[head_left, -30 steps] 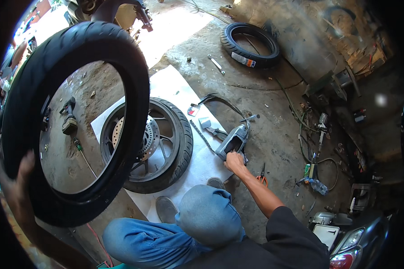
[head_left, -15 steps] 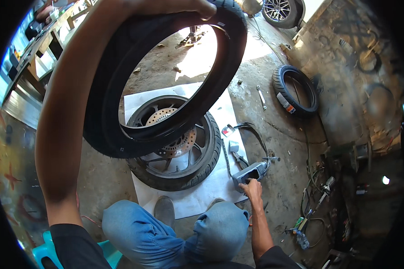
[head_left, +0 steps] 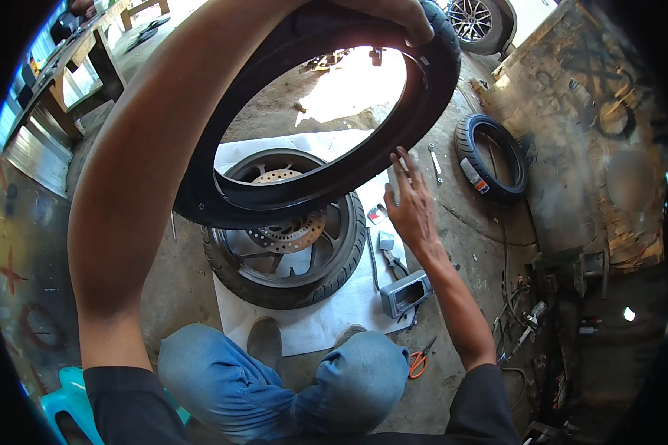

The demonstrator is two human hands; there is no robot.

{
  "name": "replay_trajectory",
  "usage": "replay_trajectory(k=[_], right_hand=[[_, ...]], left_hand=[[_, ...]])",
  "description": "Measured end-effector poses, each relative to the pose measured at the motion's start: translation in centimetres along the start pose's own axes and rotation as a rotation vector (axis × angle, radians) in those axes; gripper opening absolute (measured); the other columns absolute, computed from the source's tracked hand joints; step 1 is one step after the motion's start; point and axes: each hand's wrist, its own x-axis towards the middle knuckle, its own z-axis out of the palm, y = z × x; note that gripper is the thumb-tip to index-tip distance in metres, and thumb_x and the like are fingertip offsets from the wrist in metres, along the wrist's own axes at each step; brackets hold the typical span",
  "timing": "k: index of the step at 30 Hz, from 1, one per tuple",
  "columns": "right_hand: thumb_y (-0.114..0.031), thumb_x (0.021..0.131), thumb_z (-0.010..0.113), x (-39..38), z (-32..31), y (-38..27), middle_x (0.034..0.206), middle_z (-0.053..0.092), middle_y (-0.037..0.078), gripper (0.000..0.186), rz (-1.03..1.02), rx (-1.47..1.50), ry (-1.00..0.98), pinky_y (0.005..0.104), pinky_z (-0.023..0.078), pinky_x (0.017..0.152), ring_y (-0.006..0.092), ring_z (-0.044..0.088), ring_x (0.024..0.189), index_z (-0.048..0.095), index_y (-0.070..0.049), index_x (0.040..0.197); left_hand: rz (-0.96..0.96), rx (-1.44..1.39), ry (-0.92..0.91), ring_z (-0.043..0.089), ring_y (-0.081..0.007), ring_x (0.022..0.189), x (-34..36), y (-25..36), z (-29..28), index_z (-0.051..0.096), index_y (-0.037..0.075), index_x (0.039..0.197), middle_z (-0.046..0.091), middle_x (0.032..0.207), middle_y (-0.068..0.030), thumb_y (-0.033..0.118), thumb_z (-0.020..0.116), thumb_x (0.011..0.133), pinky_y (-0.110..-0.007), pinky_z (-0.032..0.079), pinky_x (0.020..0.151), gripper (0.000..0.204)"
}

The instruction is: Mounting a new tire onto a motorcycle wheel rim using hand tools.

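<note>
My left hand [head_left: 402, 16] reaches across the top of the view and grips the upper rim of a loose black motorcycle tyre [head_left: 434, 81], holding it tilted in the air. My right hand [head_left: 412, 204] is raised beside the tyre's lower right edge, fingers spread and holding nothing; whether the fingertips touch the rubber I cannot tell. Beneath the loose tyre lies a motorcycle wheel [head_left: 297, 295] with its own tyre fitted, dark spokes and a drilled brake disc [head_left: 304, 239]. Part of that wheel is hidden by the raised tyre.
The wheel rests on a white sheet [head_left: 319, 340]. On its right are a grey open box [head_left: 404, 298] and pliers [head_left: 398, 265]. Orange-handled scissors [head_left: 418, 362] lie near my right knee. Another tyre [head_left: 464, 152] and a spanner [head_left: 436, 165] lie farther right. A wooden bench [head_left: 59, 104] stands far left.
The loose tyre has moved right and slightly up in my left hand. My right hand has left the grey box and risen to the tyre's side, its fingers opening.
</note>
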Motion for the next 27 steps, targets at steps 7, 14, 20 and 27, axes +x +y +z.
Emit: replay_trajectory(k=[7,14,20,27], right_hand=[[-0.01,0.087,0.066,-3.7,10.0,-3.4,0.174,0.015,0.012,0.091,-0.014,0.239,-0.216,0.0516,0.052,0.097,0.0457,0.062,0.108,0.019,-0.001,0.164],[-0.008,0.081,0.07,-4.6,8.5,-6.6,0.174,0.015,0.012,0.101,-0.062,0.293,-0.324,0.0462,0.055,0.096,0.0392,0.066,0.107,0.017,-0.007,0.166],[0.001,0.085,0.055,2.6,1.8,8.6,0.176,0.014,0.005,0.094,-0.332,-0.532,-0.08,0.0431,0.055,0.093,0.0359,0.058,0.127,0.016,-0.015,0.169],[-0.004,0.092,0.058,10.6,-5.3,11.3,0.176,0.012,0.001,0.087,-0.542,-0.804,-0.064,0.0411,0.055,0.097,0.0306,0.062,0.116,0.017,-0.015,0.168]], left_hand=[[0.19,-0.059,-0.017,0.071,-0.0327,0.11,-0.1,0.7,-2.0,0.068,-0.006,0.128,0.071,0.125,-0.0234,0.057,0.077,0.071,-0.039,0.055,0.094,0.085],[0.099,-0.054,-0.019,0.064,-0.0348,0.125,0.4,1.6,-0.4,0.052,0.0,0.148,0.065,0.136,-0.0238,0.053,0.074,0.076,-0.041,0.051,0.104,0.092],[0.038,-0.005,-0.085,0.068,-0.034,0.118,1.4,0.8,-1.2,0.057,0.0,0.144,0.069,0.13,-0.0226,0.052,0.072,0.076,-0.041,0.054,0.099,0.086],[0.037,-0.019,-0.103,0.068,-0.0336,0.119,3.5,-1.7,-0.4,0.062,0.002,0.139,0.068,0.133,-0.0226,0.056,0.073,0.077,-0.043,0.054,0.101,0.083]])
